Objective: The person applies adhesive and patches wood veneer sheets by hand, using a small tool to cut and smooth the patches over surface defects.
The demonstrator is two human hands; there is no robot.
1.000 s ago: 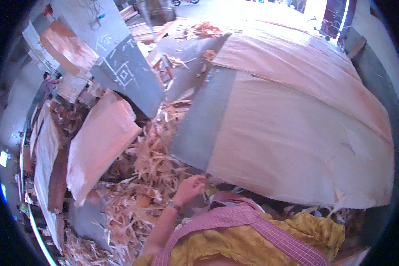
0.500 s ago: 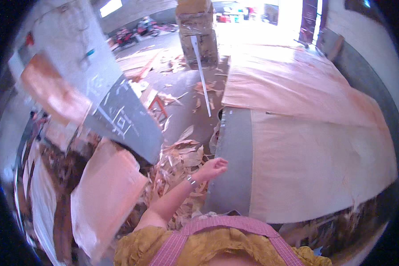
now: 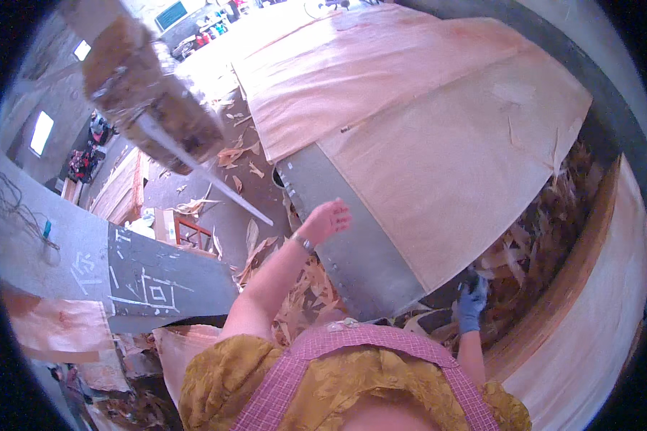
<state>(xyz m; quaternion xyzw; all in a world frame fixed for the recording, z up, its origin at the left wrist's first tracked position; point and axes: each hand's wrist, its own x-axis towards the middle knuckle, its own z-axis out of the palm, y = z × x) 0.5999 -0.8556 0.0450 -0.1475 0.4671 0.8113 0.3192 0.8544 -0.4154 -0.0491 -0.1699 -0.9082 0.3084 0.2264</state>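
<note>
A: Where did the pale wood sheet (image 3: 453,172) lie?

B: Flat across the grey worktop (image 3: 356,248), leaving a strip bare along the worktop's left side. A second wood sheet (image 3: 381,68) covered the worktop's far part.

A: And the worker's hands?

B: The bare left hand (image 3: 328,219) was over the worktop's uncovered strip, fingers loosely curled, nothing visible in it. The blue-gloved right hand (image 3: 471,305) was just beside the worktop's near edge; whether it gripped anything could not be told.

A: The surroundings?

B: Wood scraps (image 3: 532,248) lay right of the worktop, a painted pillar (image 3: 176,280) to its left.
</note>
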